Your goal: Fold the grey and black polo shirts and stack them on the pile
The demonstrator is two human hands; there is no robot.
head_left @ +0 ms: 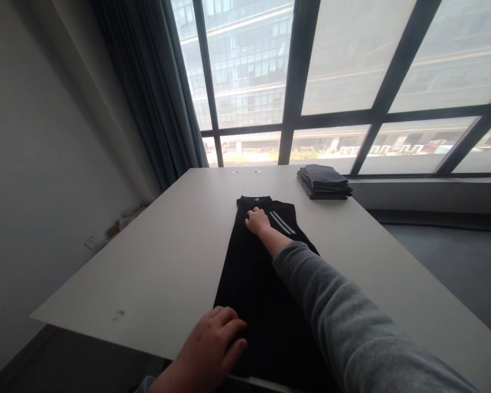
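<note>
A black garment (253,284) with two white stripes is seen laid lengthwise down the middle of a white table (155,262), running from the near edge toward the far edge. The left hand (210,349) is pressed flat on its near end, fingers together and slightly curled, at the table's near edge. The right hand (257,221), on a grey-sleeved arm, is laid palm-down on the garment's far end. A folded stack of dark clothes (324,182) is set at the far right corner
</note>
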